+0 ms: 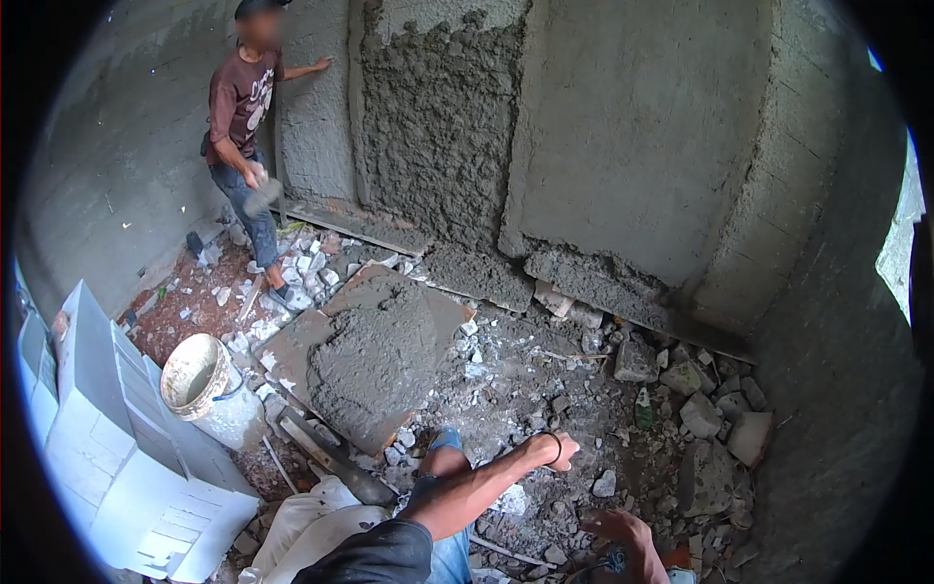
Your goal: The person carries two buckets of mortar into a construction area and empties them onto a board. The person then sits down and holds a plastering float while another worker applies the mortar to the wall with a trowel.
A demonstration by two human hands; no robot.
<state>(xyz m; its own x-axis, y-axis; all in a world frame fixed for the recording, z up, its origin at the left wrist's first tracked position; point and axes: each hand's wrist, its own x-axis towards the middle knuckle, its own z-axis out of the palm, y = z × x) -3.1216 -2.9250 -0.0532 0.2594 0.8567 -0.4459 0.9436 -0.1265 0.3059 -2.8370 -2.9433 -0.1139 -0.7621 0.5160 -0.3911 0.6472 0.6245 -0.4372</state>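
Note:
My left hand (555,451), with a dark band at the wrist, is stretched out over the rubble floor. Its fingers look curled in, and no tool shows in them. Lower right, close to my body, is my right hand (619,529). It is bent and slightly blurred, so its grip is unclear. A small bluish thing (615,562) lies just below it, too indistinct to name. Ahead on the left, a heap of wet grey mortar (375,341) is spread on a board (292,348), apart from both hands.
A co-worker (243,127) holds a grey tool (262,198) near the partly plastered wall (443,127). A mortar-stained bucket (229,414) stands by stacked white blocks (126,448). Broken masonry (705,467) lies along the right wall. A plank (671,326) edges the wall's foot.

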